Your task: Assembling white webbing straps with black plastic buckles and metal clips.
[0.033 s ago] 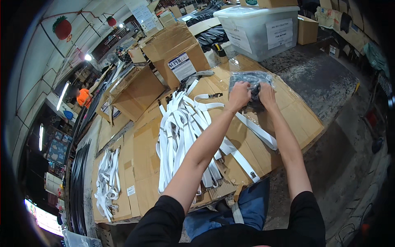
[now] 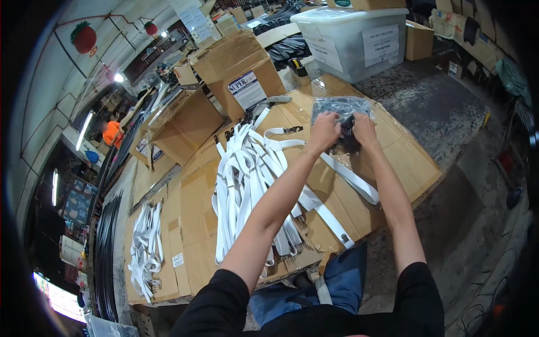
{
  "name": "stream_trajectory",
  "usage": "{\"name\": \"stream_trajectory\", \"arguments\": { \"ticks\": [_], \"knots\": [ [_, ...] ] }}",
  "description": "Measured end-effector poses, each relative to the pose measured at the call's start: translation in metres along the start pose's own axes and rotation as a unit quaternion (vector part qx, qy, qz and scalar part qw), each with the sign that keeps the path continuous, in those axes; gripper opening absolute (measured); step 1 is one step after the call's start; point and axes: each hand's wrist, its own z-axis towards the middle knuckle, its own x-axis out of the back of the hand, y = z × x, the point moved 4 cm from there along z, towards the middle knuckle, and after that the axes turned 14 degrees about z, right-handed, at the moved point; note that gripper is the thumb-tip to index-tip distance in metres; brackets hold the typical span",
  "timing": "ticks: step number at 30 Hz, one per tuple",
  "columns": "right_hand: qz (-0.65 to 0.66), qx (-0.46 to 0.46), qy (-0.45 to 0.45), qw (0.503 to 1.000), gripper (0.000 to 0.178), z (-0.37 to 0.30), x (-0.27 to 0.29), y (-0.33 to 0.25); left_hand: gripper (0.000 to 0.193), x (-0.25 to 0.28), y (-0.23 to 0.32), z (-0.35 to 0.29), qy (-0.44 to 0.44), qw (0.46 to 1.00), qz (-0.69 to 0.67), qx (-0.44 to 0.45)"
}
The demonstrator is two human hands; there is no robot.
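A clear plastic bag [image 2: 345, 104] full of small dark pieces lies on the cardboard toward the far right. My left hand [image 2: 325, 132] is closed on its near left side, fingers curled in. On the near right side my right hand [image 2: 364, 131] grips it too, the fingertips partly hidden among the dark pieces. Beneath my left forearm spreads a heap of white straps [image 2: 238, 191]. One strap with a black buckle [image 2: 293, 130] ends just left of the bag. Another white strap [image 2: 353, 181] loops out between my forearms.
Flattened cardboard [image 2: 196, 224] covers the table, with a smaller white strap bundle [image 2: 147, 247] at left. Cardboard boxes [image 2: 236, 67] and a lidded plastic bin [image 2: 351, 45] stand behind. A yellow-and-black tool [image 2: 298, 68] stands near the bin. Far left is a person in orange [image 2: 113, 133].
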Motion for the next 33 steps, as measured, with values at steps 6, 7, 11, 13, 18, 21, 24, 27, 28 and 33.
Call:
{"name": "stream_trajectory", "arguments": {
  "ticks": [6,7,11,13,18,21,24,27,28,33],
  "knots": [
    [0.036,-0.087,-0.192,0.977,0.014,-0.033,0.014,-0.015,0.015,0.043,-0.013,-0.054,-0.186,0.982,-0.036,0.006],
    [0.032,-0.094,-0.183,0.978,0.016,-0.037,0.011,-0.013,0.015,0.055,-0.015,-0.066,-0.183,0.982,-0.04,0.015],
    [0.084,-0.003,-0.171,0.982,0.019,-0.04,-0.024,0.007,0.014,0.144,-0.01,-0.125,-0.19,0.978,-0.08,-0.016],
    [0.145,-0.001,-0.161,0.976,0.023,-0.043,-0.022,0.0,0.013,0.197,-0.014,-0.158,-0.149,0.987,-0.062,0.022],
    [0.18,-0.063,-0.188,0.963,0.023,-0.029,0.006,0.101,0.009,0.317,-0.07,-0.258,0.027,0.981,0.012,0.192],
    [0.195,-0.099,-0.266,0.939,0.022,-0.046,0.014,0.036,0.011,0.405,-0.114,-0.393,0.044,0.889,0.216,0.401],
    [0.274,-0.134,-0.256,0.917,0.008,-0.058,0.029,0.094,0.021,0.48,-0.148,-0.528,0.134,0.726,0.378,0.559],
    [0.344,-0.24,-0.163,0.893,0.018,-0.089,0.071,0.135,0.033,0.539,-0.165,-0.625,0.105,0.579,0.495,0.639],
    [0.317,-0.273,-0.127,0.899,0.019,-0.103,0.091,0.142,0.04,0.546,-0.174,-0.648,0.104,0.552,0.46,0.687],
    [0.31,-0.345,-0.132,0.876,0.024,-0.169,0.136,0.08,0.061,0.556,-0.188,-0.642,0.086,0.447,0.4,0.796]
  ]
}}
